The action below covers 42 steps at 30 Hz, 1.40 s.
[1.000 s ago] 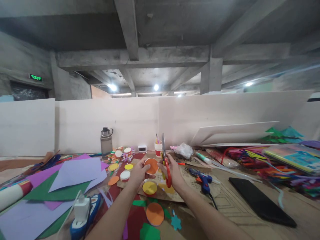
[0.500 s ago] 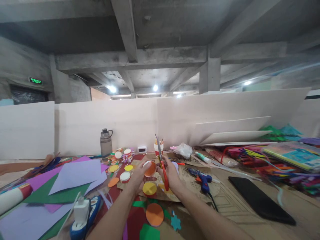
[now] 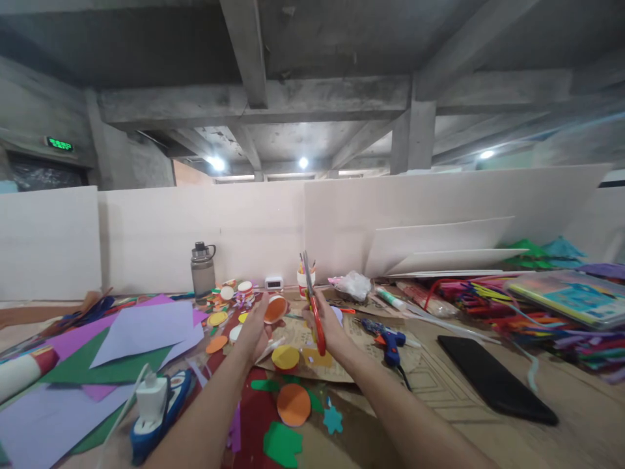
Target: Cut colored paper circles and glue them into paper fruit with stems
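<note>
My left hand (image 3: 256, 331) is closed around a small round piece with an orange face and a white rim (image 3: 276, 309), tilted on edge. In my right hand (image 3: 328, 326) are red-handled scissors (image 3: 318, 324), their blades pointing up and away from me. Below and between the hands lies a yellow disc (image 3: 286, 357). Nearer to me are an orange disc (image 3: 293, 404), a green paper scrap (image 3: 283, 444) and a teal snowflake-like cutout (image 3: 333, 418). Just past the blades stands a white and red cup holding thin tools (image 3: 306, 281).
A blue glue gun (image 3: 392, 345) and a black flat slab (image 3: 495, 378) lie to the right. Coloured paper sheets (image 3: 141, 332), a power strip (image 3: 161, 410) and a grey bottle (image 3: 202, 272) are on the left. White boards (image 3: 205, 228) stand along the back.
My left hand has moved left with the orange-faced piece, turning it more edge-on. The scissors stay in my right hand. The view has tilted down slightly.
</note>
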Each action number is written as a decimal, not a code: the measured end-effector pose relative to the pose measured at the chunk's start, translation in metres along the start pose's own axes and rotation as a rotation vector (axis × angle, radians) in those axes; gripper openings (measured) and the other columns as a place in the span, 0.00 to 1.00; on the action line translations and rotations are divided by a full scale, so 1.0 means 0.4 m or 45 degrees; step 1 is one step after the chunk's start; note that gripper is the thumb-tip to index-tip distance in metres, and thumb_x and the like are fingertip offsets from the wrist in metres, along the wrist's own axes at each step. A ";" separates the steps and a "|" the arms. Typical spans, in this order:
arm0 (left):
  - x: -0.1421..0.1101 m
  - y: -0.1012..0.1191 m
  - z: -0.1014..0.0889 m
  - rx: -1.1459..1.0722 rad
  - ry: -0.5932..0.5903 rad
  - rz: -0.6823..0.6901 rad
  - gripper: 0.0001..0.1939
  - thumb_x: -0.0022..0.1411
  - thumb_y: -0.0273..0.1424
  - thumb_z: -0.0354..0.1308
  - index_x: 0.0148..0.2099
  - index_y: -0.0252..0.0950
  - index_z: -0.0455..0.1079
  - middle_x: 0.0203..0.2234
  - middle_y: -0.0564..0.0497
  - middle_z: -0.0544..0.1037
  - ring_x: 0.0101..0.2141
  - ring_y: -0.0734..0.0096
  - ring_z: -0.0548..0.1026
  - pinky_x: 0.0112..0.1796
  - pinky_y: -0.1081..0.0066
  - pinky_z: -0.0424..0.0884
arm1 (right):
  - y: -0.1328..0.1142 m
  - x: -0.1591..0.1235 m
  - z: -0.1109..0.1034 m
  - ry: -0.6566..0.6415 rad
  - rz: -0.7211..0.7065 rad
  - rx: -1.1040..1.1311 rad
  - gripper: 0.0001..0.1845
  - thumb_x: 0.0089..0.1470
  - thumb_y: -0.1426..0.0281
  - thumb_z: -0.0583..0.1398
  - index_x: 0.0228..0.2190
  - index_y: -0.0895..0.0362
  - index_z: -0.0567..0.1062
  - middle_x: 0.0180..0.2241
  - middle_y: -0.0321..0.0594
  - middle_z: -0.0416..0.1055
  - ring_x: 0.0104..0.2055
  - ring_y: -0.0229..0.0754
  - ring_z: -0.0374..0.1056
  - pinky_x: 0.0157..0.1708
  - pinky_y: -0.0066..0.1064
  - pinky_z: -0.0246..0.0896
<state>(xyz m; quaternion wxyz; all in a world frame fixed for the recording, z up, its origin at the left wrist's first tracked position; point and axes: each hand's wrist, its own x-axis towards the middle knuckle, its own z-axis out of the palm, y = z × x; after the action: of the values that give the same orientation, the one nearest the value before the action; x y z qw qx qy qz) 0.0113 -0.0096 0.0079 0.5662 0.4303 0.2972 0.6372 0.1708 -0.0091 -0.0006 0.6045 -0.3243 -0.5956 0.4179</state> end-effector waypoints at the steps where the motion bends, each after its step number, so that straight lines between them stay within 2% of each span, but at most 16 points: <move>1: 0.003 0.006 -0.006 -0.007 0.018 0.026 0.21 0.53 0.44 0.63 0.41 0.31 0.73 0.35 0.42 0.80 0.35 0.61 0.78 0.26 0.72 0.72 | -0.010 -0.002 -0.001 -0.024 0.026 -0.011 0.23 0.44 0.60 0.64 0.42 0.53 0.66 0.22 0.27 0.60 0.19 0.31 0.55 0.17 0.23 0.51; 3: 0.010 0.016 -0.016 -0.022 0.034 0.050 0.22 0.54 0.45 0.62 0.43 0.32 0.73 0.35 0.42 0.80 0.36 0.62 0.79 0.27 0.72 0.72 | -0.028 -0.010 0.000 -0.078 0.088 -0.069 0.22 0.44 0.59 0.64 0.40 0.54 0.66 0.21 0.27 0.59 0.18 0.31 0.55 0.16 0.23 0.51; 7: 0.018 0.023 -0.025 -0.072 0.036 0.051 0.22 0.57 0.45 0.60 0.44 0.32 0.73 0.37 0.42 0.80 0.35 0.64 0.79 0.27 0.74 0.71 | -0.066 -0.039 0.007 -0.214 0.230 -0.184 0.17 0.49 0.57 0.61 0.35 0.55 0.66 0.21 0.30 0.63 0.18 0.34 0.61 0.16 0.25 0.57; 10: 0.021 0.027 -0.028 -0.154 0.075 0.087 0.19 0.58 0.43 0.59 0.44 0.33 0.74 0.36 0.44 0.81 0.36 0.65 0.79 0.29 0.74 0.71 | -0.096 -0.063 0.010 -0.313 0.231 -0.230 0.15 0.52 0.56 0.58 0.30 0.55 0.64 0.21 0.31 0.64 0.19 0.35 0.63 0.17 0.26 0.60; 15: 0.026 0.037 -0.036 -0.310 0.136 0.093 0.17 0.61 0.40 0.57 0.45 0.34 0.73 0.36 0.45 0.81 0.38 0.65 0.78 0.37 0.68 0.73 | -0.133 -0.089 0.013 -0.436 0.210 -0.296 0.16 0.55 0.55 0.55 0.27 0.55 0.63 0.21 0.33 0.64 0.18 0.35 0.62 0.16 0.26 0.60; 20: 0.033 0.034 -0.046 -0.378 0.230 0.095 0.15 0.61 0.39 0.56 0.44 0.35 0.73 0.33 0.48 0.81 0.32 0.69 0.78 0.38 0.67 0.74 | -0.133 -0.100 0.014 -0.538 0.301 -0.343 0.15 0.54 0.55 0.56 0.28 0.54 0.63 0.20 0.32 0.64 0.17 0.36 0.63 0.15 0.26 0.61; 26: 0.039 0.030 -0.053 -0.416 0.226 0.017 0.18 0.63 0.43 0.52 0.43 0.34 0.72 0.32 0.46 0.80 0.32 0.69 0.78 0.36 0.66 0.75 | -0.143 -0.108 0.020 -0.559 0.317 -0.415 0.16 0.53 0.56 0.58 0.25 0.55 0.63 0.18 0.31 0.64 0.16 0.36 0.63 0.14 0.25 0.60; 31: 0.038 0.036 -0.050 -0.498 0.281 -0.051 0.20 0.63 0.47 0.50 0.39 0.35 0.71 0.30 0.48 0.80 0.30 0.70 0.78 0.34 0.69 0.75 | -0.149 -0.110 0.024 -0.463 0.298 -0.407 0.14 0.55 0.59 0.56 0.24 0.55 0.64 0.17 0.32 0.65 0.15 0.35 0.62 0.13 0.24 0.58; 35: 0.033 0.036 -0.047 -0.495 0.204 -0.032 0.22 0.63 0.49 0.49 0.41 0.35 0.71 0.31 0.46 0.80 0.33 0.66 0.78 0.32 0.68 0.75 | -0.143 -0.108 0.023 -0.447 0.274 -0.363 0.14 0.54 0.59 0.56 0.23 0.55 0.64 0.16 0.32 0.64 0.15 0.35 0.61 0.12 0.24 0.57; 39: 0.029 0.032 -0.042 -0.461 0.191 0.029 0.17 0.61 0.42 0.56 0.41 0.33 0.72 0.33 0.46 0.80 0.36 0.65 0.78 0.37 0.65 0.75 | -0.131 -0.108 0.027 -0.486 0.337 -0.335 0.14 0.52 0.58 0.58 0.25 0.55 0.64 0.17 0.32 0.65 0.16 0.36 0.63 0.12 0.25 0.58; 42: 0.027 0.029 -0.039 -0.431 0.117 0.109 0.14 0.59 0.37 0.58 0.42 0.33 0.73 0.36 0.45 0.80 0.42 0.62 0.77 0.43 0.63 0.73 | -0.127 -0.110 0.032 -0.511 0.359 -0.340 0.14 0.50 0.58 0.60 0.25 0.54 0.65 0.17 0.32 0.65 0.16 0.37 0.63 0.12 0.26 0.59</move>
<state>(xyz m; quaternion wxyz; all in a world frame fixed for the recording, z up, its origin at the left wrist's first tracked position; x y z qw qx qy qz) -0.0077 0.0004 0.0131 0.5888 0.3114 0.1928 0.7206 0.1669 -0.0722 0.0258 0.3621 -0.3916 -0.7023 0.4716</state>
